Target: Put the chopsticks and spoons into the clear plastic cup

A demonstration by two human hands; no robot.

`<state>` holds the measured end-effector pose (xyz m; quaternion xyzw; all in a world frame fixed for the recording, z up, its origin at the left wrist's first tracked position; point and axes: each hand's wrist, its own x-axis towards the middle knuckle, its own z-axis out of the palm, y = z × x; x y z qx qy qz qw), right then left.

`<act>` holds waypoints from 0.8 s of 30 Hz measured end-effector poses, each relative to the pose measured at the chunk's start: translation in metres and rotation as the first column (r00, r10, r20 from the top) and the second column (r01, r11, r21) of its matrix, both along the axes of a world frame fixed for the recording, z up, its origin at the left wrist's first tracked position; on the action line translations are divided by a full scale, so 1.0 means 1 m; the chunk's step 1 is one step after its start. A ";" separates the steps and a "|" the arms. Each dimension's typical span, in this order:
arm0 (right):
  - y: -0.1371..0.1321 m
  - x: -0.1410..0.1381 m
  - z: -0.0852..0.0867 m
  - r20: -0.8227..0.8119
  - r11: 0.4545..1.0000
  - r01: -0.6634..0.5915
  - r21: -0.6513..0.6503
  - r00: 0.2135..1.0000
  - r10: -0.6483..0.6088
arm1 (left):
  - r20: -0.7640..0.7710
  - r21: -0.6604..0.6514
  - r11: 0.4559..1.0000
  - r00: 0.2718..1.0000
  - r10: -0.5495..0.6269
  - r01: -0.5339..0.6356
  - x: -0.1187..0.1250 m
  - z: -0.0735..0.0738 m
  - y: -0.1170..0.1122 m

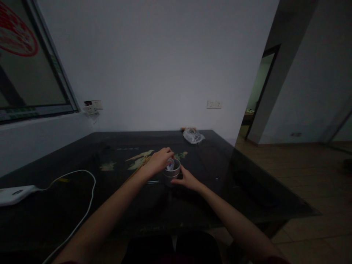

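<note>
A grey metal-looking cup [171, 179] stands upright on the dark table in front of me. My right hand [188, 179] is wrapped round its right side, thumb toward the front and fingers behind. Over the cup's mouth, my left hand [161, 160] is closed on a small white piece with blue and red print [170, 164]. That piece is tilted and reaches inside the rim; my fingers hide its upper end, and its exact kind is unclear. How deep it goes and what else the cup contains cannot be seen.
The dark glossy table [214, 161] bears a pale bird-and-flower picture [141, 159]. At the back lies a clear plastic bag [193, 135]. A white power strip [17, 194] with a looping white cable [92, 194] sits left. A dark, long object [255, 189] lies right.
</note>
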<state>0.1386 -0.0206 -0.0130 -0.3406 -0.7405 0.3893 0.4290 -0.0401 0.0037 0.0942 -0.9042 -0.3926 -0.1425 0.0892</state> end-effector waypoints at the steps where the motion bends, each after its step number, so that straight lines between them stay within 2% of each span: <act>1: 0.000 0.000 0.000 -0.005 1.000 -0.005 -0.005 1.000 0.005 | 0.005 -0.008 1.000 1.000 0.013 -0.013 -0.001 -0.001 0.002; 6: -0.002 -0.001 0.001 -0.047 0.998 -0.032 -0.051 0.998 0.030 | 0.039 -0.090 0.995 0.999 0.034 -0.031 -0.003 0.000 0.009; 14: 0.000 0.000 0.001 0.007 1.000 0.002 0.000 1.000 -0.002 | 0.050 -0.047 0.994 0.994 0.098 -0.095 -0.005 -0.002 0.007; 20: 0.003 0.001 -0.003 0.005 1.000 0.001 0.000 1.000 -0.001 | 0.077 -0.009 1.000 0.997 0.024 -0.024 -0.007 -0.005 0.006; 24: 0.003 0.000 -0.003 -0.005 1.000 -0.010 -0.001 1.000 0.010 | 0.166 -0.022 0.999 0.986 -0.033 0.037 -0.008 -0.008 0.006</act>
